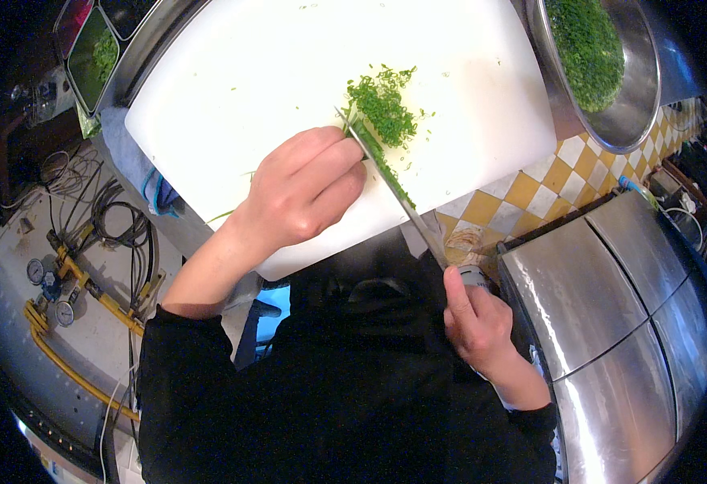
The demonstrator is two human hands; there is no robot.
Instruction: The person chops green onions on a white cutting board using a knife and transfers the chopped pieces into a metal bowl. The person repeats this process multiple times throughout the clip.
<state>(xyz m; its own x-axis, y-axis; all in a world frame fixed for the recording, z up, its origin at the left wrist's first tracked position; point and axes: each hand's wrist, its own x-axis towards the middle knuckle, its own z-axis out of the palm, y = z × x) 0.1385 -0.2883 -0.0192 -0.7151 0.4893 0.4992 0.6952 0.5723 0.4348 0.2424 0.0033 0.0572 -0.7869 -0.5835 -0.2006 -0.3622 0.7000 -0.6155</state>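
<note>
My right hand (478, 319) is wrapped round the handle of a kitchen knife (392, 179), its blade slanting up and to the left across the white cutting board (232, 145). My left hand (309, 187) presses down on the board with curled fingers, right beside the blade's tip half. Under those fingers is a bunch of thin green stalks, perhaps chives or scallions; a few ends (221, 216) stick out behind the hand. Finely chopped greens (386, 105) lie in a loose heap just beyond the blade, and more bits cling along the blade.
A steel bowl (648, 89) of chopped greens stands at the far right. Small containers (87, 89) sit at the far left, near a blue cloth (132, 153). Steel cabinet doors (579, 282) are at right; yellow pipes with gauges (65, 313) and cables are at lower left.
</note>
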